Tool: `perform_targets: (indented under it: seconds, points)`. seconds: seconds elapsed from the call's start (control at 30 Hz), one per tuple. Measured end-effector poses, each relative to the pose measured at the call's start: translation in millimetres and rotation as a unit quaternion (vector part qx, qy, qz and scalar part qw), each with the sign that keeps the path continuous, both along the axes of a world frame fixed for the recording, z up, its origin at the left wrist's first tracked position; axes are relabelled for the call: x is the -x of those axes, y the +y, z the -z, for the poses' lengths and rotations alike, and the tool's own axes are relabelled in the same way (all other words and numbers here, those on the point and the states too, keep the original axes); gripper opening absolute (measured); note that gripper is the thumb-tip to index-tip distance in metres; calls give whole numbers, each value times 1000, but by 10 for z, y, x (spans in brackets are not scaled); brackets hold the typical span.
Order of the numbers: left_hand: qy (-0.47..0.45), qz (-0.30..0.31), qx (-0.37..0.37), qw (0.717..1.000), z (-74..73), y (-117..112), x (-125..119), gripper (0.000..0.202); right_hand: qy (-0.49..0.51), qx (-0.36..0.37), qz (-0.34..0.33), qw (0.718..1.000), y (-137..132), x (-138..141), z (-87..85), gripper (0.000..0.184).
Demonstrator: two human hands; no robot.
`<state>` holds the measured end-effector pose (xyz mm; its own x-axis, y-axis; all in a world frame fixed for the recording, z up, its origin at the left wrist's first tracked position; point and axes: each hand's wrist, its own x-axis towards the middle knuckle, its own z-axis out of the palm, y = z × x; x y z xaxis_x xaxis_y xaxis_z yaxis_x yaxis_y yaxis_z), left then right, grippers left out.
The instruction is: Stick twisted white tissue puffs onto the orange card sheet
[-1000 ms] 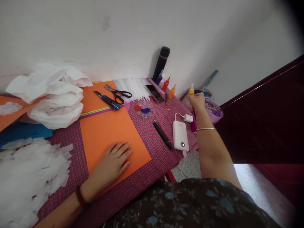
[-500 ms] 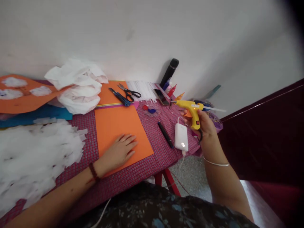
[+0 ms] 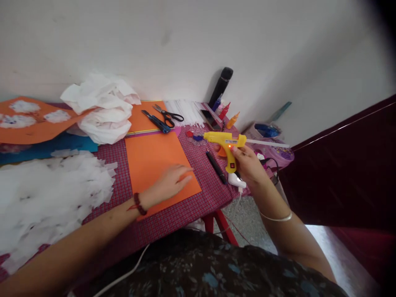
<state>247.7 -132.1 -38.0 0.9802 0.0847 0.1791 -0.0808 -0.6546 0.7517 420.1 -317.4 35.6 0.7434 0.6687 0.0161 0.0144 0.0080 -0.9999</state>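
My right hand [image 3: 249, 167] grips the handle of a yellow hot glue gun [image 3: 225, 142], nozzle pointing left, a clear glue stick [image 3: 267, 143] poking out of its back. The gun hovers over the right end of the table. My left hand [image 3: 170, 181] lies flat, fingers stretched out, on an orange sheet of paper [image 3: 156, 159] in the middle of the red checked tablecloth [image 3: 173, 218].
A black pen [image 3: 216, 167] and a white power bank [image 3: 236, 180] lie under the gun. Scissors [image 3: 168, 116], a blue cutter [image 3: 156, 121], small paint bottles [image 3: 227, 113] and a black flask [image 3: 220, 86] stand by the wall. White tissue paper [image 3: 102, 111] and cut white paper [image 3: 46, 198] cover the left.
My right hand picked the glue gun up from the far right and carried it left over the table. My left hand stayed on the orange paper, sliding slightly right.
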Motion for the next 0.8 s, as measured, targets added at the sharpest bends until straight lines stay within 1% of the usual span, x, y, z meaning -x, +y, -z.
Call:
perform_targets:
  seconds: [0.03, 0.07, 0.13, 0.2, 0.3, 0.4, 0.47, 0.53, 0.6, 0.73, 0.8]
  points:
    - [9, 8, 78, 997, -82, -96, -92, 38, -10, -6, -4, 1000, 36, 66, 3, 38]
    - [17, 21, 151, 988, -144, -199, -183, 38, -20, -12, -8, 1000, 73, 124, 11, 40]
    - [17, 55, 250, 967, -197, -404, -348, 37, -34, -28, -15, 999, 144, 212, 47, 42]
    - [8, 79, 306, 949, -174, -572, -471, 35, -38, -42, -22, 998, 200, 267, 103, 42]
    - [-7, 73, 336, 939, -107, -724, -573, 31, -44, -48, -25, 998, 240, 306, 185, 45]
    - [-38, 33, 313, 949, -103, -779, -602, 29, -54, -38, -40, 997, 232, 324, 212, 52]
    - [-60, 19, 264, 962, -130, -784, -590, 26, -65, -39, -61, 995, 210, 334, 203, 55]
    - [-72, 18, 208, 975, -160, -778, -548, 24, -86, -46, -80, 992, 187, 353, 185, 57]
    - [-78, 23, 165, 983, -191, -770, -475, 24, -100, -53, -101, 988, 174, 389, 167, 56]
    - [-61, 17, 115, 991, -295, -737, -251, 26, -92, -53, -142, 984, 204, 542, 109, 47]
    - [-49, 4, 89, 995, -383, -690, -108, 27, -86, -47, -116, 988, 245, 660, 46, 42]
